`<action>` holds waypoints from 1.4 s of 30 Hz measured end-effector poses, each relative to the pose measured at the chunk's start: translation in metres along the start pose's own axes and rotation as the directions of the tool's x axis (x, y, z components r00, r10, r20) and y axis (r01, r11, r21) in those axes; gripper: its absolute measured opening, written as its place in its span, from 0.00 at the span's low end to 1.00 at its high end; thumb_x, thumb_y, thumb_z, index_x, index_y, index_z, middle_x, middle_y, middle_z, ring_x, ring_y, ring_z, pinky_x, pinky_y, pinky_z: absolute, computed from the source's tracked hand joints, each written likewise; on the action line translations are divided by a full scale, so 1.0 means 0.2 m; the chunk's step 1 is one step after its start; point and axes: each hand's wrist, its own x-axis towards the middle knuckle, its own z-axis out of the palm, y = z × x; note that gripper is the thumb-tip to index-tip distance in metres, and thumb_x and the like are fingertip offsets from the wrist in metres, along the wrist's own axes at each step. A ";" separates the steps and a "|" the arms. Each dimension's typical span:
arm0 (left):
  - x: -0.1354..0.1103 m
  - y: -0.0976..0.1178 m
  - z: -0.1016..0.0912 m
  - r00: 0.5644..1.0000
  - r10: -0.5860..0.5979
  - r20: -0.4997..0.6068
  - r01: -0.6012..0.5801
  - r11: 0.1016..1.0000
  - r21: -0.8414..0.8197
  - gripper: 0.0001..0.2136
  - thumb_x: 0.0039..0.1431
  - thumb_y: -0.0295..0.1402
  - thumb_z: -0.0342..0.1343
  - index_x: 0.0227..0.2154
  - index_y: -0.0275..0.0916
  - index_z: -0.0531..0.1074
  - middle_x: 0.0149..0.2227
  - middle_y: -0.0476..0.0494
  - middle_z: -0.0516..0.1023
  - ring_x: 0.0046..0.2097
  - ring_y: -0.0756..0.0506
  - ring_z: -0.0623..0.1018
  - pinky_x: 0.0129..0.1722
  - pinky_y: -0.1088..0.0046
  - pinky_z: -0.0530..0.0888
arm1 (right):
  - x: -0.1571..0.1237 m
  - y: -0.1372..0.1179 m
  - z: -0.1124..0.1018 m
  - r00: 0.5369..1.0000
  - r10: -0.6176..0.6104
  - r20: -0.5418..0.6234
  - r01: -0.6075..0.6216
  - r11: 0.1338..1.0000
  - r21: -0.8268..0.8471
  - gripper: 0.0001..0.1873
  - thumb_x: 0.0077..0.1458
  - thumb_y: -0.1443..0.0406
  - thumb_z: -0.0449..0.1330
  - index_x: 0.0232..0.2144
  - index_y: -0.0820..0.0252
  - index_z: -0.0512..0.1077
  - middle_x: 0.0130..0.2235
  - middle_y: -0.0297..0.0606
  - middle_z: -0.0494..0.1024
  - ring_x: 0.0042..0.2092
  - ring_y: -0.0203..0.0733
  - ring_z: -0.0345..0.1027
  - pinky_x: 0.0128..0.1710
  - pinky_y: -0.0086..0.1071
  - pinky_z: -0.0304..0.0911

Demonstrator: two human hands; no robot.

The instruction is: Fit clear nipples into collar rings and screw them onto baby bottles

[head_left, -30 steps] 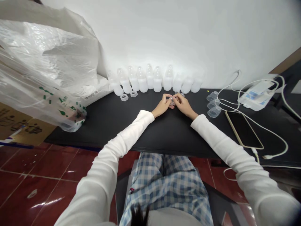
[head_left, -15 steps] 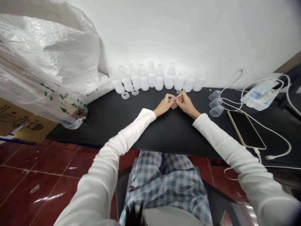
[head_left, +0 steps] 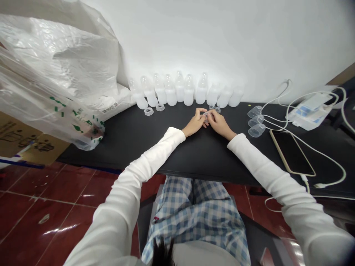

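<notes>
My left hand point(head_left: 195, 123) and my right hand point(head_left: 220, 123) meet over the black table. Between their pinched fingertips is a small clear plastic ring point(head_left: 206, 117), partly covered by the fingers. Whether another piece sits in it, I cannot tell. Just behind my right hand lie small clear pieces point(head_left: 217, 109), partly hidden. A row of white baby bottles point(head_left: 189, 96) stands along the wall. Most carry clear domed tops; those at the right end lack them. Two clear collar rings point(head_left: 149, 111) rest in front of the leftmost bottles.
Three clear domed caps point(head_left: 256, 130) lie at the right. Beyond them are a phone point(head_left: 292, 152), white cables and a white power strip point(head_left: 307, 112). Large plastic bags point(head_left: 83, 66) and a cardboard box point(head_left: 47, 149) crowd the left side. The black table point(head_left: 133, 144) ends close to my lap.
The fingers of my right hand have shifted and curled lower over the ring. More of the small clear pieces behind the hands now shows. The view has tilted slightly.
</notes>
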 end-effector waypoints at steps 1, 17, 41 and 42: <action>0.00 0.00 0.00 1.000 0.005 0.008 -0.005 1.000 -0.004 0.06 0.73 0.29 0.50 0.47 0.41 0.58 0.26 0.56 0.75 0.30 0.51 0.79 0.36 0.74 0.76 | 0.00 0.00 0.00 1.000 -0.009 0.002 0.009 1.000 -0.009 0.20 0.65 0.47 0.53 0.38 0.56 0.69 0.27 0.32 0.71 0.28 0.37 0.61 0.33 0.35 0.60; -0.05 0.06 0.02 0.996 0.056 -0.063 -0.045 0.986 0.162 0.06 0.70 0.28 0.51 0.47 0.41 0.68 0.24 0.54 0.77 0.27 0.50 0.79 0.34 0.72 0.77 | 0.00 0.03 0.01 0.999 0.011 0.040 -0.018 0.985 0.173 0.23 0.61 0.42 0.58 0.34 0.55 0.66 0.26 0.32 0.69 0.28 0.37 0.61 0.30 0.33 0.59; -0.04 0.01 0.01 0.999 0.004 -0.046 -0.009 0.994 -0.108 0.08 0.69 0.31 0.56 0.42 0.41 0.60 0.29 0.55 0.78 0.31 0.53 0.80 0.39 0.73 0.78 | -0.02 -0.03 -0.01 0.999 -0.046 -0.012 0.047 0.999 0.021 0.22 0.67 0.45 0.51 0.39 0.56 0.70 0.37 0.42 0.78 0.36 0.43 0.69 0.42 0.39 0.65; -0.04 0.00 0.01 0.999 0.019 -0.040 -0.023 0.995 -0.094 0.08 0.69 0.31 0.56 0.41 0.41 0.60 0.29 0.54 0.79 0.31 0.52 0.81 0.39 0.73 0.78 | -0.02 -0.03 -0.01 0.999 -0.040 -0.013 0.040 0.999 0.012 0.21 0.67 0.46 0.52 0.38 0.56 0.70 0.35 0.40 0.77 0.34 0.42 0.67 0.39 0.38 0.64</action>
